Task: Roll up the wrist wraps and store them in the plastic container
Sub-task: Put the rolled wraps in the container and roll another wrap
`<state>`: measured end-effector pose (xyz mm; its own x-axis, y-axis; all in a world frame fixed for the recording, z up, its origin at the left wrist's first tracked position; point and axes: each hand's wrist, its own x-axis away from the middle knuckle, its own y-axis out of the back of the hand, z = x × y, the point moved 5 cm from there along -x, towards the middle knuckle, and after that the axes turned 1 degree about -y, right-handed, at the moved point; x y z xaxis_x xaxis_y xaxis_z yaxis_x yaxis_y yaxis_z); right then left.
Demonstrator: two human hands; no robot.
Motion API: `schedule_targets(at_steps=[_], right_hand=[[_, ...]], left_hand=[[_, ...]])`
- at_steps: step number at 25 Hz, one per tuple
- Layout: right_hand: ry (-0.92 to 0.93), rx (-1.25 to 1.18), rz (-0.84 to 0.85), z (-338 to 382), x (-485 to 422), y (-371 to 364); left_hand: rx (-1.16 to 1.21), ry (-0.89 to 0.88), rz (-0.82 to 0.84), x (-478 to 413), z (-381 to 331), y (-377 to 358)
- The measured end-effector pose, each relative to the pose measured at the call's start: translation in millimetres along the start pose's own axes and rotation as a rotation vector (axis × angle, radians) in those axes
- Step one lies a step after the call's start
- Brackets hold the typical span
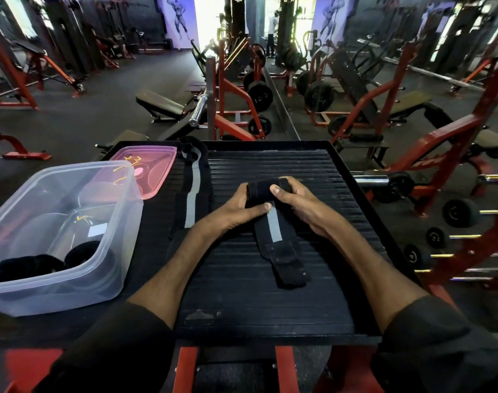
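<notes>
A black wrist wrap with a grey stripe (pixel 274 232) lies on the black ribbed platform (pixel 313 171), its far end rolled up. My left hand (pixel 239 208) and my right hand (pixel 301 202) both grip that rolled end, thumbs on top. The rest of the wrap trails flat toward me. A second wrist wrap (pixel 192 191) lies unrolled to the left. The clear plastic container (pixel 106 268) stands at the left and holds two rolled black wraps (pixel 83 252).
A pink lid (pixel 154 171) lies behind the container. Past the platform's edges are red gym frames, benches, weight plates and a dumbbell rack (pixel 446 236) at the right. A mirror stands beyond.
</notes>
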<state>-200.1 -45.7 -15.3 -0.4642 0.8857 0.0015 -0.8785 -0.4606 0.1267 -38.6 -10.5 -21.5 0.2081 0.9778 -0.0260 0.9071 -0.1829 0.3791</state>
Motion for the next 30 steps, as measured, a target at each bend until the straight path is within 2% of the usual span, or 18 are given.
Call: schedule_targets(at_steps=[5,8,10,16,18,21,26,28,30], right_hand=[[-0.012,0.127,0.078,-5.1,-2.3,-7.5],[-0.035,0.004,0.010,-2.9,-3.5,-1.9],[-0.043,-0.097,0.023,-1.7,-3.7,1.4],[-0.134,-0.113,0.099,1.3,-0.8,6.7],[-0.169,-0.238,0.151,4.4,0.8,6.7],[-0.209,-0.401,0.158,6.6,1.8,7.4],[-0.210,-0.119,0.255,-0.8,3.0,-1.8],[-0.201,-0.119,0.193,-0.3,1.9,2.6],[-0.173,-0.136,0.139,-0.4,1.2,7.3]], left_hand=[[-0.006,0.026,0.026,-1.2,3.6,-7.2],[0.140,0.029,-0.016,-1.8,0.2,1.9],[0.207,0.020,-0.065,-1.1,-1.3,6.7],[-0.049,-0.142,-0.097,3.1,-2.7,13.2],[-0.141,-0.188,-0.133,3.6,-5.0,15.3],[-0.139,-0.223,-0.162,5.6,-10.5,14.7],[-0.245,-0.354,-0.179,10.9,-14.9,14.1],[-0.239,-0.321,-0.166,8.5,-13.8,14.7],[-0.146,-0.210,-0.092,3.8,-10.3,14.1]])
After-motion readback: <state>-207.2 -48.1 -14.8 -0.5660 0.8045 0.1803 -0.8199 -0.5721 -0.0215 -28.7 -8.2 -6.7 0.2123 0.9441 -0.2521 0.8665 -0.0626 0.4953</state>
